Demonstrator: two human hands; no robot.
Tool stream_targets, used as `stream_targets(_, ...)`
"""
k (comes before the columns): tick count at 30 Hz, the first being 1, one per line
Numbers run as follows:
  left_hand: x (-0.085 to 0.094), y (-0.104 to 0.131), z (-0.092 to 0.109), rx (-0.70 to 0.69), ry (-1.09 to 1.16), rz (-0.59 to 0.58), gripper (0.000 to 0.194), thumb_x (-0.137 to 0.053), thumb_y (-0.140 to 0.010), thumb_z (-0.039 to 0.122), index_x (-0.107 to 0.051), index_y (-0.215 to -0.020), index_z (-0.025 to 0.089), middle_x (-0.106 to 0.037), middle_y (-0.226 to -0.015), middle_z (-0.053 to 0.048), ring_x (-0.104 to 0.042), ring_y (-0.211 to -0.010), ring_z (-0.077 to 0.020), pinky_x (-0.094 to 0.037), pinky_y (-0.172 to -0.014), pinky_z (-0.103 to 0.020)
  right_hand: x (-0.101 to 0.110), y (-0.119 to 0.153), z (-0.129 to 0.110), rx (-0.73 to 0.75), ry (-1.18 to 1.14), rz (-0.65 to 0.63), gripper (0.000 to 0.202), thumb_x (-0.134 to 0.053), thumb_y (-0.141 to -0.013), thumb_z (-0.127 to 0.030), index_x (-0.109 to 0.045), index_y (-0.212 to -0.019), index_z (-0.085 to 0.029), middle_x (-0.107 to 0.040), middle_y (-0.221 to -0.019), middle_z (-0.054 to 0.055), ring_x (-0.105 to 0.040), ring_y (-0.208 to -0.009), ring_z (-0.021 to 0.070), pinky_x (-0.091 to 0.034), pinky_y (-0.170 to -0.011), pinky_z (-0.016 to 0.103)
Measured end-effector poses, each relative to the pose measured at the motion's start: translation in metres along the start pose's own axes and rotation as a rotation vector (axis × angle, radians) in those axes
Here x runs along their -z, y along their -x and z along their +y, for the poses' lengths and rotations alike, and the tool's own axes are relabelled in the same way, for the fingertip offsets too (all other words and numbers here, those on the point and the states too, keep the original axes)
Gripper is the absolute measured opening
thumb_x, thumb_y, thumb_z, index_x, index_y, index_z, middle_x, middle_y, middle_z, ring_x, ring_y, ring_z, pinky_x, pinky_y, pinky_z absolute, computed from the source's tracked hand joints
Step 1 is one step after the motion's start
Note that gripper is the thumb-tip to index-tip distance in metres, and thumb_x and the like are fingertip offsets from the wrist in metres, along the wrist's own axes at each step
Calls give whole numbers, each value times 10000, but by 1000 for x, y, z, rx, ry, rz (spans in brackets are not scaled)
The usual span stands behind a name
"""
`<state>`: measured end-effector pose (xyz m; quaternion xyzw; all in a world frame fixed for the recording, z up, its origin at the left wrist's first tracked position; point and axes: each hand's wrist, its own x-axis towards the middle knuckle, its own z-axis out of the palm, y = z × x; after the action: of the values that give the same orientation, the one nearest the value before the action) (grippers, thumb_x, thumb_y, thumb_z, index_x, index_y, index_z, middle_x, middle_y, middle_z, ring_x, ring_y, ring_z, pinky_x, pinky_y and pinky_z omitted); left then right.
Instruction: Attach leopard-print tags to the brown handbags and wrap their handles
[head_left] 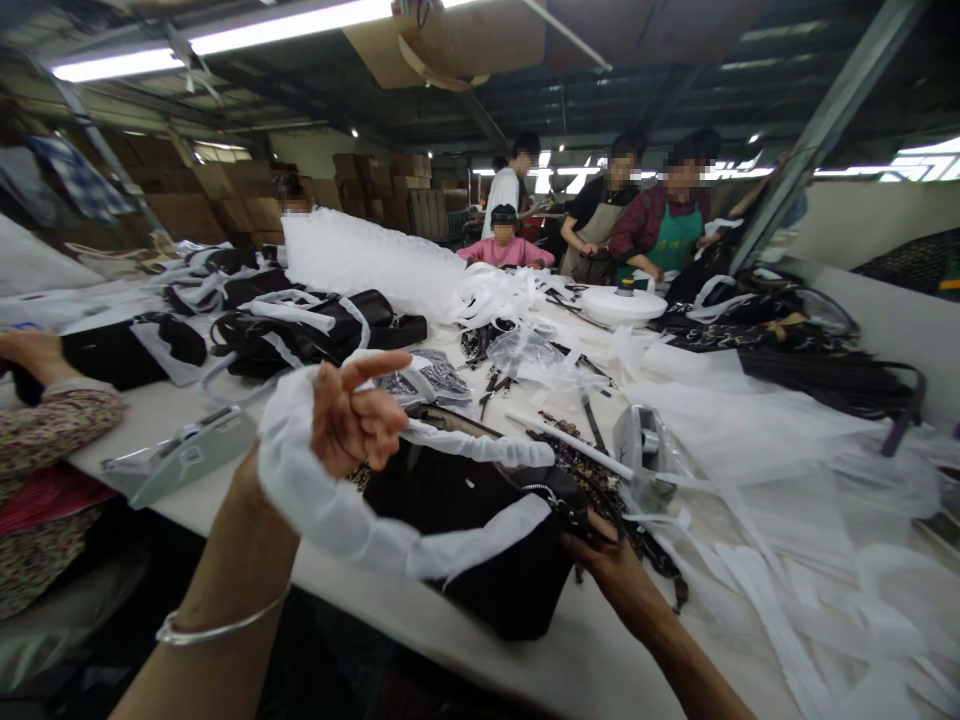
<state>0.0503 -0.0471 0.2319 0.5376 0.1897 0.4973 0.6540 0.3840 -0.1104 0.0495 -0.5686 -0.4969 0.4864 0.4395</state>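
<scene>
Holds up the white-wrapped strap (352, 525) at left, looped about the loosely curled left hand (360, 420); can't tell if gripping it. Now to the middle, to the black bag (450, 490) near the front edge of the table (589, 655): probably light, soft and floppy, with a slick-looking strap, so best taken by the ends. And at right, clasps the bag's right end in the right hand (604, 555).

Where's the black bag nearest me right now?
In the head view, the black bag is just below centre at the near edge of the white table, between the left hand and the right hand, which holds its right end.
</scene>
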Motion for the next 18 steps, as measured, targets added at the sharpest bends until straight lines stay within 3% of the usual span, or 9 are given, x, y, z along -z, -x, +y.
stream_targets(3, -5, -24, 27, 12, 60, 219, 371, -399, -1012, 318, -596, -1236, 97, -682, -740, -45, -620, -544, -102, -509, -468, -173, 3, 0, 4, 2, 83, -52, 445, -672, -799, -378, -644, -1215, -225, -688, -884, 22, -573, -703, 183, -468, -562, 277)
stream_targets(5, -4, -35, 40, 32, 101, 275, 358, -349, -1016, 214, -560, -1257, 55, -657, -715, -42, -594, -536, -82, -508, -476, -155, 5, 1, 5, 35, 112, -98, 385, -655, -817, -357, -653, -1181, -229, -640, -803, -4, -512, -641, 150, -430, -526, 253)
stream_targets(9, 9, -46, 56, 44, 156, 247, 353, -330, -1011, 134, -489, -1293, -6, -667, -733, -54, -608, -602, -77, -542, -554, -147, 8, 1, -1, 114, 170, -147, 264, -633, -848, -364, -687, -1067, -226, -611, -776, -6, -530, -668, 157, -460, -558, 261)
stream_targets(13, 22, -50, 67, 26, 105, 246, 351, -310, -1001, 95, -487, -1282, -16, -677, -730, -69, -633, -625, -83, -548, -563, -146, 7, -6, -9, 321, 246, -179, 267, -598, -885, -327, -684, -1123, -240, -691, -1015, 43, -629, -915, 222, -532, -816, 343)
stream_targets(15, 23, -47, 72, 6, 66, 220, 348, -322, -981, 61, -497, -1272, -17, -684, -737, -76, -647, -636, -88, -557, -584, -155, 7, -11, -8, 449, 285, -151, 282, -574, -903, -293, -668, -1167, -253, -686, -1124, 61, -632, -1033, 237, -517, -918, 367)
stream_targets(18, 21, -29, 77, -17, 9, 87, 326, -397, -964, 92, -528, -1250, 5, -674, -698, -52, -631, -560, -93, -552, -524, -171, 8, -16, -2, 659, 367, -55, 287, -541, -913, -232, -660, -1173, -269, -663, -1206, 74, -624, -1115, 235, -512, -961, 362)
